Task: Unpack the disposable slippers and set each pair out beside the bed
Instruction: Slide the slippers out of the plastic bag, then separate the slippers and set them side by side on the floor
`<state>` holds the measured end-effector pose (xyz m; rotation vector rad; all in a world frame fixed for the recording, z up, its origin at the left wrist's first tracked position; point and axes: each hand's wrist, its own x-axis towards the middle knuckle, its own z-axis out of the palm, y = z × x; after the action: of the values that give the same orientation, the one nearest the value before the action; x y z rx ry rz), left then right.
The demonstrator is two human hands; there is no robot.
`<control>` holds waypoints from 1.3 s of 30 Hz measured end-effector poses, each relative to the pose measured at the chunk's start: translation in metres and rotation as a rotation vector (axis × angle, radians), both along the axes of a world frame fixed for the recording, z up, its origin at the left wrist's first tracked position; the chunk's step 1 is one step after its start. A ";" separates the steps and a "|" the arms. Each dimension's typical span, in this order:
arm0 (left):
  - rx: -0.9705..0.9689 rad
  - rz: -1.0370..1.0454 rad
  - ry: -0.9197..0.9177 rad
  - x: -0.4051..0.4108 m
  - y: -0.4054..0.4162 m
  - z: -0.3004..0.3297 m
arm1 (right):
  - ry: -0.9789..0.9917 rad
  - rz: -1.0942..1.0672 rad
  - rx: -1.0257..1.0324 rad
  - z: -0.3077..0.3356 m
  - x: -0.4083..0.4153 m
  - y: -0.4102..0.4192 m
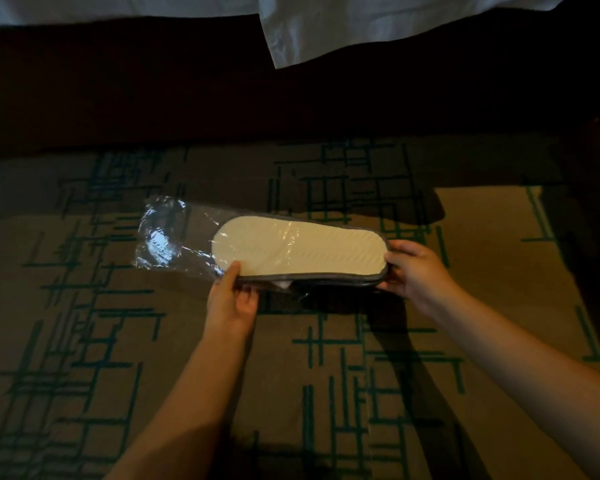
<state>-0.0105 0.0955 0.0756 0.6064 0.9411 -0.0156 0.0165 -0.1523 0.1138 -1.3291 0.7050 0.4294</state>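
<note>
A pair of disposable slippers (298, 249) lies stacked inside a clear plastic bag (163, 233), held level above the carpet. The cream sole with a grey edge faces up. My left hand (231, 299) grips the near edge at the slippers' left end, thumb on the sole. My right hand (416, 268) holds the right end, fingers wrapped over it. The empty loose part of the bag sticks out to the left. The underside of the pack is hidden.
The dark bed base (187, 98) runs across the top, with white sheets (343, 26) hanging over it. Patterned brown and green carpet (291, 375) covers the floor. A dark piece of furniture (596, 202) stands at the right.
</note>
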 end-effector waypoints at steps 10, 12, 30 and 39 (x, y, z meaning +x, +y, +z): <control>0.033 0.044 0.008 -0.005 0.033 -0.004 | 0.068 -0.279 0.234 -0.025 0.012 -0.060; 0.002 0.038 -0.023 -0.007 0.033 -0.004 | 0.059 -0.318 0.296 -0.030 0.013 -0.061; 1.848 -1.261 0.224 -0.010 0.045 -0.035 | 0.023 -0.200 0.364 -0.045 0.019 -0.040; 1.824 -1.332 0.321 0.012 0.072 -0.042 | 0.049 -0.229 0.360 -0.046 0.015 -0.039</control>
<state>0.0019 0.1675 0.0340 2.9009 0.4397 -0.4932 0.0312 -0.1910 0.0673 -0.8913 0.7700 0.3832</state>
